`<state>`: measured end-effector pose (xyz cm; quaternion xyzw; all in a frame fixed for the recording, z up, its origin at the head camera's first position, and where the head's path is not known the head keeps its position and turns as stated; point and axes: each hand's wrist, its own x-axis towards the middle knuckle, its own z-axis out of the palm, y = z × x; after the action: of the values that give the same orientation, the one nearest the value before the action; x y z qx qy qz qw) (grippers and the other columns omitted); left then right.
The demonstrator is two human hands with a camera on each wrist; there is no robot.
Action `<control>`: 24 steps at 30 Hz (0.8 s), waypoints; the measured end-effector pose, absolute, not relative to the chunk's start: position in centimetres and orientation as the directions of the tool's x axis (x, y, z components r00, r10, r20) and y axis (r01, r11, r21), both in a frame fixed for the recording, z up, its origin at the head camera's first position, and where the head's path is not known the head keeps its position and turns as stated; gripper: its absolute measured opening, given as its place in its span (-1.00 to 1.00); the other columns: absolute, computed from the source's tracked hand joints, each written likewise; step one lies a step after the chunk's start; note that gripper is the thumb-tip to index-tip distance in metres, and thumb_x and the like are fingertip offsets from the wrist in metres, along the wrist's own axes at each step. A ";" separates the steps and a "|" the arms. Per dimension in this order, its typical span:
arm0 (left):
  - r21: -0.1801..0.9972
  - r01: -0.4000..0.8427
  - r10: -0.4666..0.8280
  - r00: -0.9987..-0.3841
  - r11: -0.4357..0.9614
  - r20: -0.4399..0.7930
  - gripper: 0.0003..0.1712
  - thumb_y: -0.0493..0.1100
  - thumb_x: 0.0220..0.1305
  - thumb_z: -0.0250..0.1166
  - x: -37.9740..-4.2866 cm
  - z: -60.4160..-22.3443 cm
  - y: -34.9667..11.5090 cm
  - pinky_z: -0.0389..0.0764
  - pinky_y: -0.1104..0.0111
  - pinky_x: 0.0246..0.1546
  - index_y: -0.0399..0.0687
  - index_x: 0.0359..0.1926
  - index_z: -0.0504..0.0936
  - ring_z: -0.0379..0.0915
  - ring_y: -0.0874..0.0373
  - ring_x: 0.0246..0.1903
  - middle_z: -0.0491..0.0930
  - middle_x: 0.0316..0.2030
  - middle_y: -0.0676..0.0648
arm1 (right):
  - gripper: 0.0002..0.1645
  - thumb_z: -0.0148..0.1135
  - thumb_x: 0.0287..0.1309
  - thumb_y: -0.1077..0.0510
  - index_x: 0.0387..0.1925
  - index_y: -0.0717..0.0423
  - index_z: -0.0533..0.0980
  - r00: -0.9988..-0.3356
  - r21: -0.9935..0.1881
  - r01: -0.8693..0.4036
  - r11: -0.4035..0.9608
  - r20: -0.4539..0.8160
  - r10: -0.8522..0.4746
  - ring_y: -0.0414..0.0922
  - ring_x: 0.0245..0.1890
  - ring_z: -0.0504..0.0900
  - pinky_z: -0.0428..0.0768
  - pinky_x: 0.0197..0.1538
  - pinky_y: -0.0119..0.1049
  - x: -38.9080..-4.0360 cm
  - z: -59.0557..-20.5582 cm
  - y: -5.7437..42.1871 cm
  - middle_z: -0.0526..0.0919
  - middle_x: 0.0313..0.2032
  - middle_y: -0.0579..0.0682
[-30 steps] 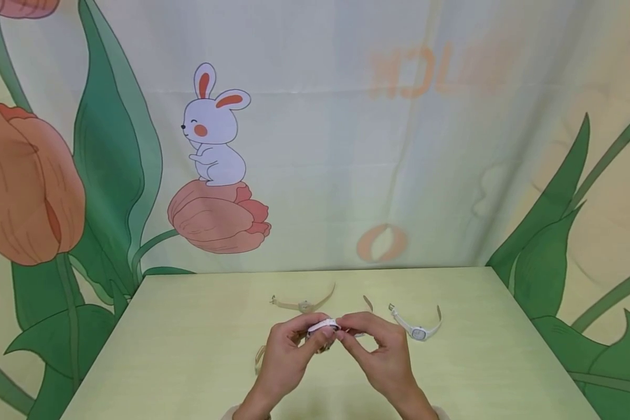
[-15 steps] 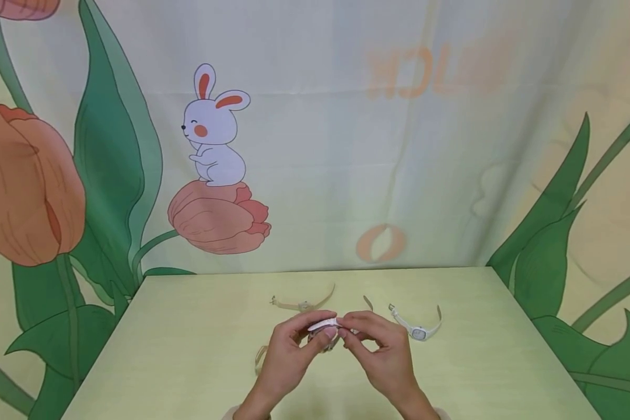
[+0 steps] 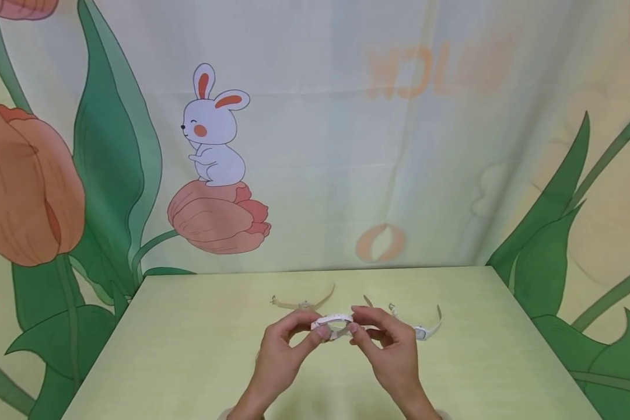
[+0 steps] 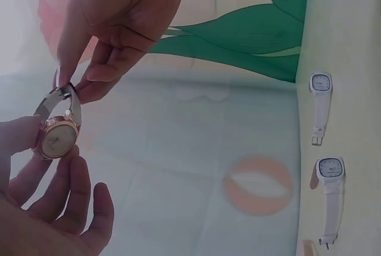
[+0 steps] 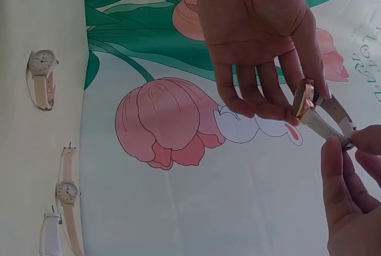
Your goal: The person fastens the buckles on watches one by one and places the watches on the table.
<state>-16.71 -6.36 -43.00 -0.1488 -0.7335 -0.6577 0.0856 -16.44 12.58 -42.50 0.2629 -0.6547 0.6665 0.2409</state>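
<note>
Both hands hold one wristwatch [image 3: 335, 319] above the table, its white strap bent round into a loop. The left wrist view shows its round rose-gold case and pale dial [image 4: 59, 139]. My left hand [image 3: 283, 354] grips the case between thumb and fingers. On the opposite side, my right hand [image 3: 395, 349] pinches the strap by its dark metal buckle [image 4: 66, 91]. From the right wrist view, the case stands edge-on, with the strap [image 5: 324, 126] running down to the right thumb and fingertips.
On the table lie a tan-strapped watch [image 3: 304, 304] and a white square-faced watch [image 3: 421, 332], partly behind the right hand. A second white watch [image 4: 330, 168] lies near it. A looped beige-strapped watch [image 5: 43, 65] is mostly hidden by the left hand in the head view. A printed curtain [image 3: 304, 175] hangs behind.
The hands have drawn slightly apart, the left going left and the right going right. The strap loop now shows between them. The watches on the table have not moved.
</note>
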 end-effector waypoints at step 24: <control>0.856 0.485 0.138 -0.874 0.181 0.466 -0.86 -0.11 0.26 0.37 -16.3 -42.9 -6.7 0.54 0.26 0.11 0.18 -0.15 0.67 0.57 0.24 -0.04 0.67 -0.16 0.14 | -0.66 0.34 0.01 0.52 -0.18 0.16 0.68 -0.574 -0.535 -0.815 0.223 0.796 -0.191 -0.12 -0.26 0.67 0.64 -0.19 -0.52 -16.8 -42.9 12.1 0.69 -0.22 0.08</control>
<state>-16.31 -6.66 -42.88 -0.2061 -0.7550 -0.6059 0.1431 -16.84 12.09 -42.92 0.3489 -0.7212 0.5166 0.3019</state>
